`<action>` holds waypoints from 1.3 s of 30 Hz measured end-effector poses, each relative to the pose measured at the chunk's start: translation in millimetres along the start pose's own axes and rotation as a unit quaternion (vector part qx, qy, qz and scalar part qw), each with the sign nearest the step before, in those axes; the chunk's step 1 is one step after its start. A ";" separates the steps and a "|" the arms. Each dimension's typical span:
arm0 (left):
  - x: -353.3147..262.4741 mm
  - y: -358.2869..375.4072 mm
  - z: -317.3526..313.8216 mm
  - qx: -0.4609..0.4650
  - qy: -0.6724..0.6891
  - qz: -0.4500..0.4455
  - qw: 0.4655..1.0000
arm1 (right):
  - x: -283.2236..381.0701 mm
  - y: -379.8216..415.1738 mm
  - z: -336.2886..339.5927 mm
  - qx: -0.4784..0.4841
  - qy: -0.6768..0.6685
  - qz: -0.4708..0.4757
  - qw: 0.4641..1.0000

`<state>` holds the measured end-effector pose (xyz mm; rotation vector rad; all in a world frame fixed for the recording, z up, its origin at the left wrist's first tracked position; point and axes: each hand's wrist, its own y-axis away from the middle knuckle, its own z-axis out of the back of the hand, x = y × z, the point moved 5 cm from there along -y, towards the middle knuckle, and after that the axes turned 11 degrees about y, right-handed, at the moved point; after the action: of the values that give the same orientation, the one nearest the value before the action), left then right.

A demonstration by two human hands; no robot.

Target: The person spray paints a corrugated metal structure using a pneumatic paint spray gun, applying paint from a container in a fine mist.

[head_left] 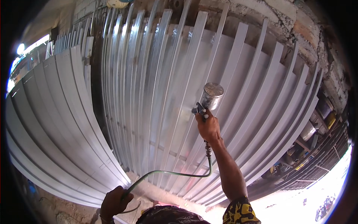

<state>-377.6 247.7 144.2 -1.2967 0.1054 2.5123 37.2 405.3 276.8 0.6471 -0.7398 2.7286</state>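
Observation:
My right hand (pixel 209 128) is closed around the handle of a spray gun (pixel 201 110), held out in front of a tall ribbed metal panel (pixel 175 93). A round metal paint cup (pixel 212 95) sits on top of the gun. From the fitting below the grip, a green air hose (pixel 175 173) runs down and left to my left hand (pixel 115 201), whose fingers are wrapped round it. Part of the panel's right side has an even grey coat, while the ribs on its left look shiny. Whether spray is leaving the nozzle is hard to make out.
Another ribbed grey panel (pixel 52 123) stands at the left. Behind the panels rises a rough block wall (pixel 283 18). Shelves with cans and clutter (pixel 309 130) lie at the right. Concrete floor (pixel 156 192) shows below, with bright daylight at lower right.

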 end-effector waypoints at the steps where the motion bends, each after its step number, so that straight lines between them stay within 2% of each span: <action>1: -1.5 1.0 0.1 0.003 0.001 0.009 1.000 | -3.3 4.8 -4.8 0.003 0.003 -0.004 1.000; 9: -5.4 0.1 -3.6 0.028 -0.014 0.027 0.999 | -37.7 35.4 -43.7 0.031 0.017 -0.028 0.999; 11: -3.5 -0.7 -4.8 0.052 -0.015 0.060 0.997 | -43.6 42.0 -49.4 0.034 0.028 -0.030 0.999; 20: -5.2 -4.2 -8.3 0.063 -0.006 0.093 0.994 | -53.8 40.6 -49.4 0.015 0.024 -0.007 1.000; 22: -3.4 -4.1 -9.8 0.063 -0.013 0.093 0.994 | -54.1 34.9 -45.5 0.042 0.006 -0.024 0.999; 28: -8.9 -4.6 -7.4 0.073 -0.017 0.111 0.991 | -34.9 12.1 -15.5 0.019 -0.011 -0.027 0.999; 32: -12.6 -4.9 -7.5 0.038 0.011 0.069 0.997 | -18.9 -10.0 13.6 -0.019 -0.010 -0.011 1.000; 33: -12.5 -5.2 -7.5 0.038 0.011 0.065 0.997 | -16.7 -16.9 19.0 -0.063 -0.007 0.015 0.998; 37: -12.0 -5.3 -7.6 0.032 0.015 0.027 0.999 | 10.3 -41.0 59.9 -0.056 -0.013 0.018 0.998; 39: -16.1 -5.9 -7.1 0.035 0.026 0.025 0.999 | 19.6 -55.6 77.7 -0.084 -0.014 0.042 0.996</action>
<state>-361.5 248.0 153.5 -1.3472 0.2375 2.4942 66.2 413.5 369.5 0.6316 -1.0112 2.6974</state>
